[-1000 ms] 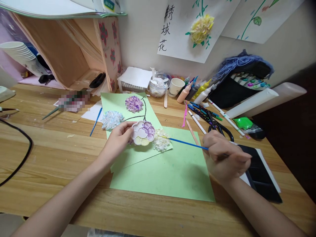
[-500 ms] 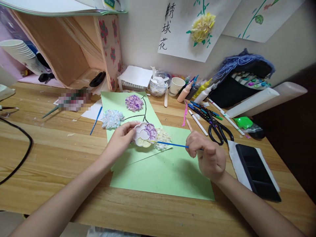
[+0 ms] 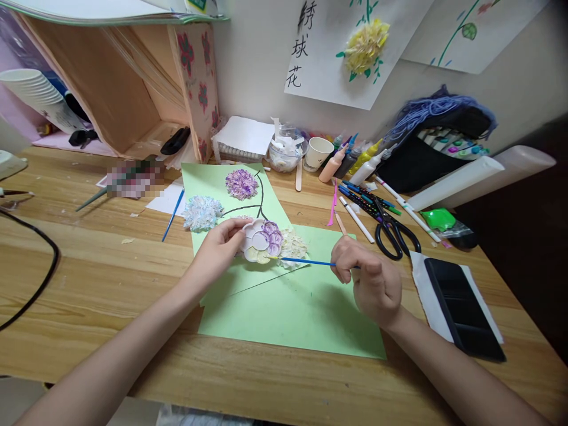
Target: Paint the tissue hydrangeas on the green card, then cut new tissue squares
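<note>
Basically, everything sits on the wooden table [image 3: 110, 260], and the upper green sheet [image 3: 199, 177] is the landmark. Partly beneath its near edge lies the lower green sheet [image 3: 319, 319]; well off to its right is the black tray [image 3: 464, 307]. The right hand [image 3: 368, 278], right of the upper sheet, has its fingers curled around a blue brush [image 3: 306, 261]. Over that sheet, the left hand [image 3: 219, 245] pinches a flower-shaped palette [image 3: 255, 239]. Of the blossoms, the blue one [image 3: 202, 213] is at the sheet's left edge, the purple one [image 3: 241, 184] near its far edge and the cream one [image 3: 295, 248] at its near right corner. They look light, soft and easily crushed, so bare paper is the safer hold. The palette itself, above the sheet's nearer half, seems thin, stiff and light, likely slippery wherever paint is wet; its clean left rim suits thumb and fingers. Slimmest is the brush, its tip at the yellow well: nearly weightless, best held by the handle, clear of the soft bristles.
</note>
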Tool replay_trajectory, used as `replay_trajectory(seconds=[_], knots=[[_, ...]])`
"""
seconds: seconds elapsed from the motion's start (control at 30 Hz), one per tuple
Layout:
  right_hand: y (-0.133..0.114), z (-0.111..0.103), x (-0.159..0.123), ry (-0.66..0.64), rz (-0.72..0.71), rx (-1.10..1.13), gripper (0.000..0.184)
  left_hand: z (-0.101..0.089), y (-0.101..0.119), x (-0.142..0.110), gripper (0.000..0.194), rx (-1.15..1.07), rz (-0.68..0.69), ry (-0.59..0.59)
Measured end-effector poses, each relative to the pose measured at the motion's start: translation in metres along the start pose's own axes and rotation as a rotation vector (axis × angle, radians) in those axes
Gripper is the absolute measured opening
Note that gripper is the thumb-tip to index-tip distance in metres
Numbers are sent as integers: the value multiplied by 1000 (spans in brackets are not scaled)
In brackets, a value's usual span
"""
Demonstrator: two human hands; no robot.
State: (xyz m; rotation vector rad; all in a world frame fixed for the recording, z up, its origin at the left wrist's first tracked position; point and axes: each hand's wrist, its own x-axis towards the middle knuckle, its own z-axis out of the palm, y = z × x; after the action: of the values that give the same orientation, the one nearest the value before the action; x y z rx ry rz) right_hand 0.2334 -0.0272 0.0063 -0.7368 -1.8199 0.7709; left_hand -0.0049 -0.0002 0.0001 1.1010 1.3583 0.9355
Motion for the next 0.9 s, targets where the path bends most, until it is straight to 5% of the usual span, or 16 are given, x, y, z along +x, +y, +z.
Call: replay_trajectory(seconds=[0.23, 0.9], knots=[[0, 3, 1, 24, 83, 104, 44, 1, 3, -4, 36, 100, 92, 28], [-5, 1, 1, -72, -43, -42, 43, 1, 2, -5, 34, 95, 101, 26]])
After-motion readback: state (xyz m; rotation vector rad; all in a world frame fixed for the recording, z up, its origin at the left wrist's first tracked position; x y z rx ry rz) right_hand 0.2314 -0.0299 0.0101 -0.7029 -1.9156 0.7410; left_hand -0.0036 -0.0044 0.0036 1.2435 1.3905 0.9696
